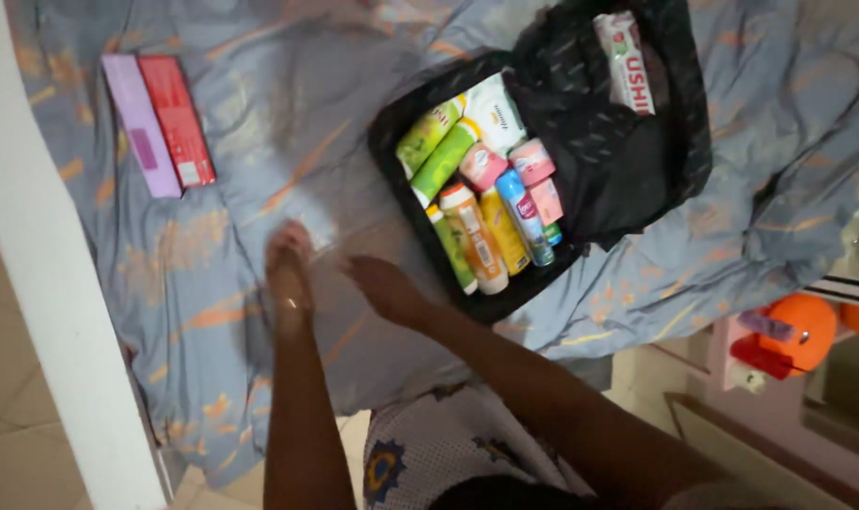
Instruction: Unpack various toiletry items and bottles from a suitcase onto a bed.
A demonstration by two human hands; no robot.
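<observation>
Bedsheet (259, 170) under both hands, frame centre: left hand (289, 269) flat, blurred, holds nothing; right hand (384, 288) open, empty, palm down. Black case (628, 161) lies open beside them, bottles (481, 208) packed upright-tight.

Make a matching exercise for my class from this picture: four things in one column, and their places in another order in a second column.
Things:
1. Red flat box
2. Black open bag
3. Orange round object
4. Left hand

Places:
A. lower right, off the bed
B. flat on the bedsheet, near the middle
C. upper left, beside a lilac box
D. upper right, filled with bottles and tubes

Pairs: 1-C, 2-D, 3-A, 4-B
</observation>
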